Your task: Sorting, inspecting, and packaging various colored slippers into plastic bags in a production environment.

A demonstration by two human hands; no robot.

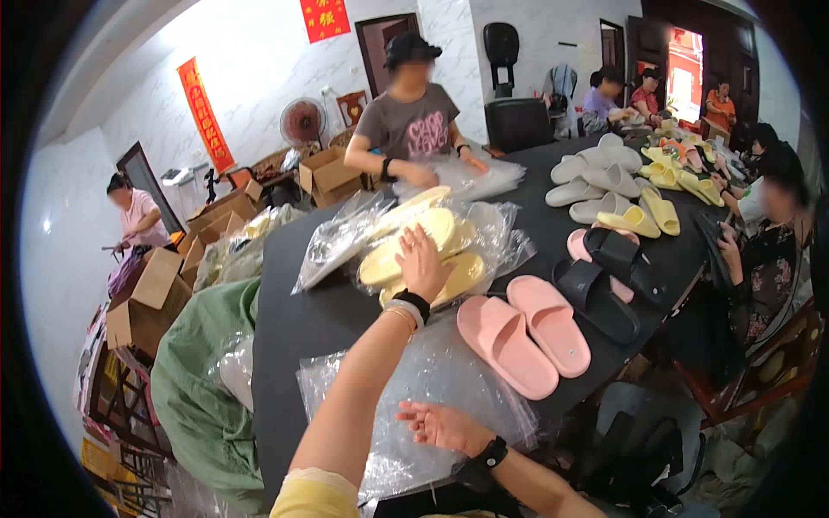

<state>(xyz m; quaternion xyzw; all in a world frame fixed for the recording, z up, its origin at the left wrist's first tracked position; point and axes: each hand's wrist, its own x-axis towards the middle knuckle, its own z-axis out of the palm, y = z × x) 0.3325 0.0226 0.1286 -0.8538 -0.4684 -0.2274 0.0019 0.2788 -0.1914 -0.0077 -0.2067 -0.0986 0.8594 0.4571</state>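
Observation:
My left hand [421, 266] reaches forward over the table and lies with stretched fingers on a pile of yellow slippers [380, 266] wrapped in clear plastic. Nearer to me, my right hand [442, 426], palm partly up and fingers loosely apart, is above a stack of clear plastic bags [389, 380] and holds nothing. A pair of pink slide slippers [551, 324] lies just right of the bags. Beyond them are black slippers [596, 302], with pink ones partly hidden underneath.
Grey slippers [596, 164] and loose yellow slippers [661, 210] spread along the black table [289, 311]. Across it a person in a dark shirt [410, 121] handles clear bags [466, 177]. Cardboard boxes [151, 293] and a green cloth sack [203, 388] stand left; co-workers sit right.

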